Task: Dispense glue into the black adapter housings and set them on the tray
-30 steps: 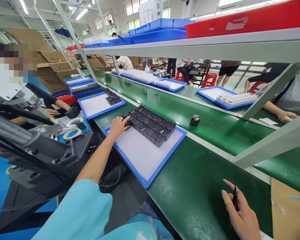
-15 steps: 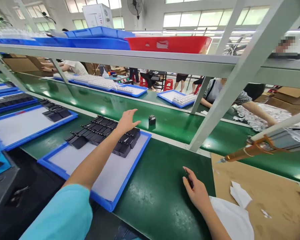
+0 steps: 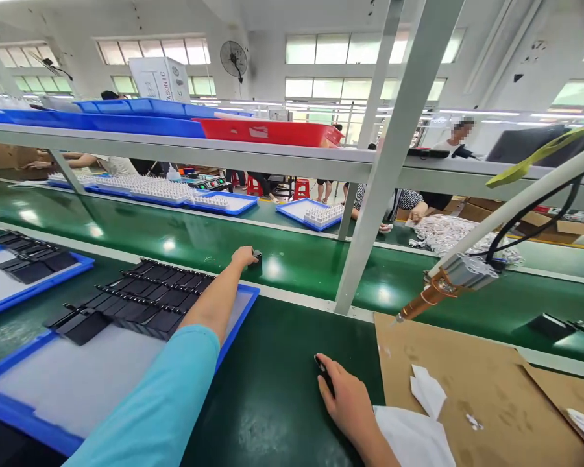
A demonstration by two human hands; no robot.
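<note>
On the green belt (image 3: 302, 266) beyond the tray, my left hand (image 3: 244, 257) has its fingers closed on a small black box (image 3: 257, 257). The fingers partly cover the box. My left arm reaches over a blue-rimmed tray (image 3: 243, 311) that holds rows of flat black box-like parts (image 3: 150, 292). Low over the green table, my right hand (image 3: 348, 402) is curled around a small black object (image 3: 324, 372); most of it is hidden, so its kind cannot be made out.
A metal post (image 3: 370, 207) rises between belt and table. An orange-brown dispenser (image 3: 421, 298) hangs over the cardboard (image 3: 448, 350), where white paper (image 3: 427, 390) lies. Another black part (image 3: 551, 327) sits on the belt at right. Above is a shelf with a red tray (image 3: 272, 131).
My left hand has moved from above the tray to the small black box on the belt and closed on it. The camera view has turned right and up. My right hand keeps its black object.
</note>
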